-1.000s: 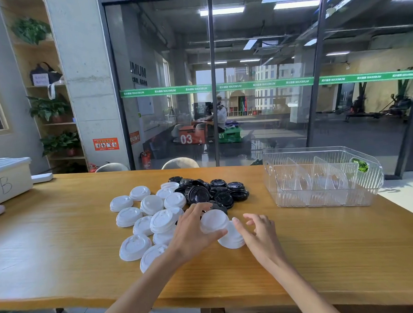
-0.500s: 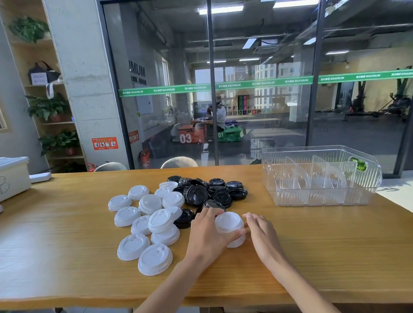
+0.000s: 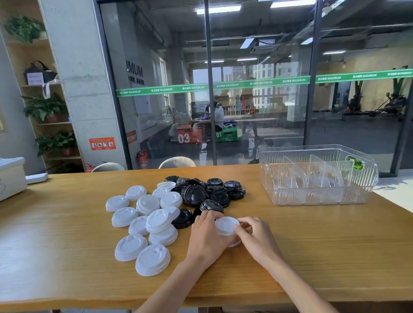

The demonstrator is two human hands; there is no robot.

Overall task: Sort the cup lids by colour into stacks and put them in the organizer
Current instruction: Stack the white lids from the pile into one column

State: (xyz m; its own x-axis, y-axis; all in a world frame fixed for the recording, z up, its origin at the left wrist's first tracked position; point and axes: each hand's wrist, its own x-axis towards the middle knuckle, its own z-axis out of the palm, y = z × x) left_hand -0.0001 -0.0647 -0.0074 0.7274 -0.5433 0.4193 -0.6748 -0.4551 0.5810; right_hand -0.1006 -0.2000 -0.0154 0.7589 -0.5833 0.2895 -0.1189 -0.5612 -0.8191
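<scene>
- The table (image 3: 62,247) carries everything you need. Its near edge runs just under your forearms, and there is bare wood in front of your hands and to their right, so you have room to set a stack down without nudging anything.
- The organizer (image 3: 322,195) sits at the far right of the table, well apart from your hands, with upright dividers and nothing in it that I can see. The strip of table between it and the lids is open. Judge your lift so a stack clears its tall front wall; clipping that rim could scatter the lids.
- The black lids (image 3: 202,192) lie heaped at the far side, some overlapping. One black lid lies just beside your left hand, so dragging your hand back could pull it in among the white.
- The white lids (image 3: 141,219) spread loose on the left, a few resting on each other.
- Your white stack (image 3: 227,226) sits between your hands, near the table's middle.
- Your left hand (image 3: 206,235) has its fingers curled round the stack's left side; your right hand (image 3: 257,235) pinches its right edge. Both grips are closed on it. The lids look light and slippery, so uneven squeezing may tilt or pop the stack apart.
</scene>
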